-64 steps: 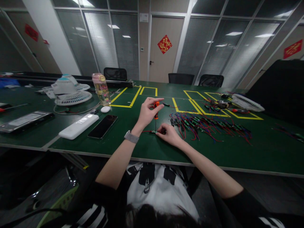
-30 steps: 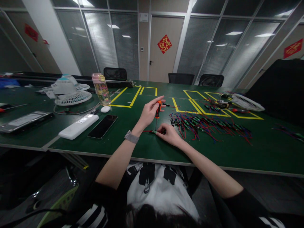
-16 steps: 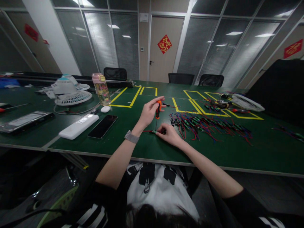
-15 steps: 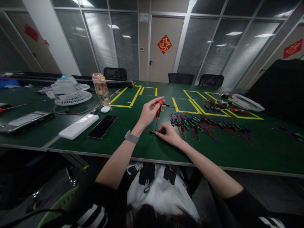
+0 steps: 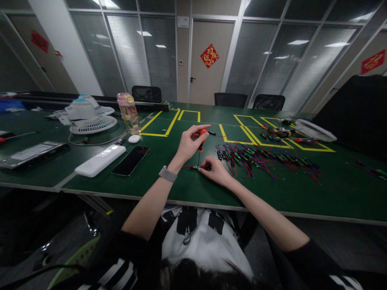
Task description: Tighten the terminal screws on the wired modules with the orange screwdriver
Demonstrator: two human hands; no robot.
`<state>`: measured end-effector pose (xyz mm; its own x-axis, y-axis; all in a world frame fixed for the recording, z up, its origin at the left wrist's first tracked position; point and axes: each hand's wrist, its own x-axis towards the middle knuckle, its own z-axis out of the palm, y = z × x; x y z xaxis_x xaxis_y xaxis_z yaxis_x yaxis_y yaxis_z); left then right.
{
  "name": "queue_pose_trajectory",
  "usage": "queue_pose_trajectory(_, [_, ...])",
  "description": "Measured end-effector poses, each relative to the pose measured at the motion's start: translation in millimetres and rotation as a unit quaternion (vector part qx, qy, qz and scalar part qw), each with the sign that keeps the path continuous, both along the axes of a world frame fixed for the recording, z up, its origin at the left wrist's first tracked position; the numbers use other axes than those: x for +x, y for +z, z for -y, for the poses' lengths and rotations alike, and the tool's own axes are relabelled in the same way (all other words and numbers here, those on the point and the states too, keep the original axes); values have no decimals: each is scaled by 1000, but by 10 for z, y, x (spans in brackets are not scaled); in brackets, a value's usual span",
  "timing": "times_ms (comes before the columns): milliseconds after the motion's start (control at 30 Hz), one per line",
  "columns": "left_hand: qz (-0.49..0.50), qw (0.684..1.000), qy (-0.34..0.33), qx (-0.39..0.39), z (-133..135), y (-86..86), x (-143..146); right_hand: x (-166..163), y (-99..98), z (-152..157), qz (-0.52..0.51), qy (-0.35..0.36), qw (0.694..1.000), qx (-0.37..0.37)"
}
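Note:
My left hand (image 5: 191, 141) is closed around the orange handle of a screwdriver (image 5: 202, 146), which stands upright with its thin shaft pointing down. At its lower end the shaft meets a small green circuit board (image 5: 196, 167) lying on the table, with a red wire running off to the left. My right hand (image 5: 214, 169) pinches the board's right end against the tabletop; its fingers partly cover that end. Close by on the right lies a pile of similar green boards (image 5: 250, 155) with red and blue wires.
On the green table (image 5: 169, 189) to the left are a black phone (image 5: 131, 161), a white power bank (image 5: 100, 161), a white earbud case (image 5: 134, 139), a water bottle (image 5: 129, 114) and a white fan (image 5: 90, 121). Another fan part (image 5: 316, 131) lies at the right.
The fingers of my left hand have shifted slightly around the screwdriver handle, with the thumb now across it. My right hand and the board have stayed in place.

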<state>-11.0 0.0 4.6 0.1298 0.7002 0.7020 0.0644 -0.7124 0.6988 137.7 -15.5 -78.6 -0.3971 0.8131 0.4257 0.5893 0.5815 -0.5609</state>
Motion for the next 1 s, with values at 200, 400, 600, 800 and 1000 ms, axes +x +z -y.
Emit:
queue_pose_trajectory(200, [4,1000,14,14,-62,-21,-14,-5,-10,-14,-7,2,1000,-7])
queue_pose_trajectory(400, [17,999,-34,-27,-15,-3,1,-4,1,-6,-4,3,1000,-2])
queue_pose_trajectory(600, [-15,999,38,26,-17,7,-44,-2,-1,-4,-10,6,1000,0])
queue_pose_trajectory(800, [49,994,-84,-45,-19,3,-3,-2,-4,-14,-8,6,1000,-1])
queue_pose_trajectory(1000, [8,1000,7,8,-4,-3,-15,-1,-9,-14,-10,5,1000,-2])
